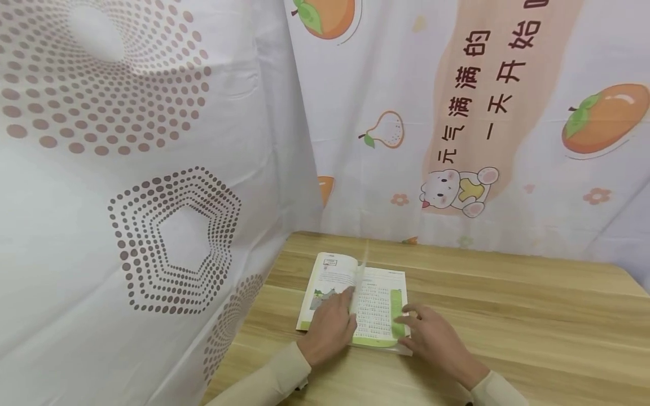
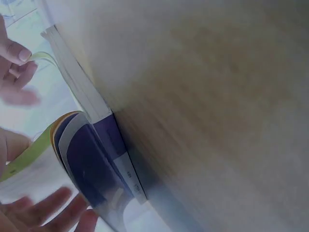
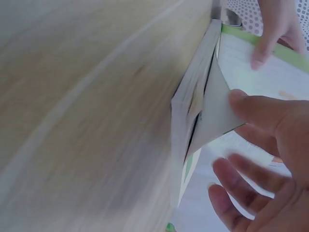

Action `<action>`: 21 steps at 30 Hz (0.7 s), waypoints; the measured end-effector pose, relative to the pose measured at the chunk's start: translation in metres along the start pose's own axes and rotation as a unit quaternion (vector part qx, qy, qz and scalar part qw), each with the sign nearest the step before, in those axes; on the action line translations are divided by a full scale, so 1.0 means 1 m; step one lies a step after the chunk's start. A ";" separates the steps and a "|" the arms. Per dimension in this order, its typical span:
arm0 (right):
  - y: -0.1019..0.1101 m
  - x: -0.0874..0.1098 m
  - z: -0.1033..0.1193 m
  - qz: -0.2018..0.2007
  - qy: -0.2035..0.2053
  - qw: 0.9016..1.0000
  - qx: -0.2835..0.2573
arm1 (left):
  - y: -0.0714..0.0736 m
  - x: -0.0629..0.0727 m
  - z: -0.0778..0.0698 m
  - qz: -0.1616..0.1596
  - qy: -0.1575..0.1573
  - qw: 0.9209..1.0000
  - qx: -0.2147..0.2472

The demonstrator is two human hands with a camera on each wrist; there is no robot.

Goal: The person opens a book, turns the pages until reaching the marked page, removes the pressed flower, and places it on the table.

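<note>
An open book (image 1: 376, 307) with green-edged pages lies on the wooden table. My left hand (image 1: 330, 327) rests on its left page, fingers toward the fold; the left wrist view shows the thumb and spread fingers around the curved left half, whose dark blue cover (image 2: 89, 157) bends upward. At the right edge, my right hand (image 1: 437, 341) pinches the corner of a page (image 3: 212, 113) between thumb and index finger, and that corner lifts off the stack below. The other right fingers are loosely bent. One thin page (image 1: 361, 270) stands up near the fold.
The wooden table (image 1: 508, 316) extends right of the book. A dotted white curtain (image 1: 152, 225) hangs close on the left, and a fruit-printed curtain (image 1: 355, 186) hangs behind the table's far edge.
</note>
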State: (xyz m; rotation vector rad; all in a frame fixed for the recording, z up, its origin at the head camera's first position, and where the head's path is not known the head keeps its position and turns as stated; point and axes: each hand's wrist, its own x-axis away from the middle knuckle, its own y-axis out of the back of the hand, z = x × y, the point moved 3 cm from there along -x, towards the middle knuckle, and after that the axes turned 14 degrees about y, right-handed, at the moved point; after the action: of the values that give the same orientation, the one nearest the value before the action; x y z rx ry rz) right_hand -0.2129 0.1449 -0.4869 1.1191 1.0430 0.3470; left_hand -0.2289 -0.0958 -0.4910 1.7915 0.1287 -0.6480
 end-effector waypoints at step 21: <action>-0.004 0.004 0.000 0.013 0.075 0.997 -0.033 | 0.011 -0.001 0.018 -0.066 -0.018 0.995 -0.072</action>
State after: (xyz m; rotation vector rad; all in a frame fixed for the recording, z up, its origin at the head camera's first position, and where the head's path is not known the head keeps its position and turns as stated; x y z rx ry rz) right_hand -0.2122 0.1458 -0.4925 1.0608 1.1422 0.4885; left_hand -0.2316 -0.1155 -0.4848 1.6412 0.2654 -0.7465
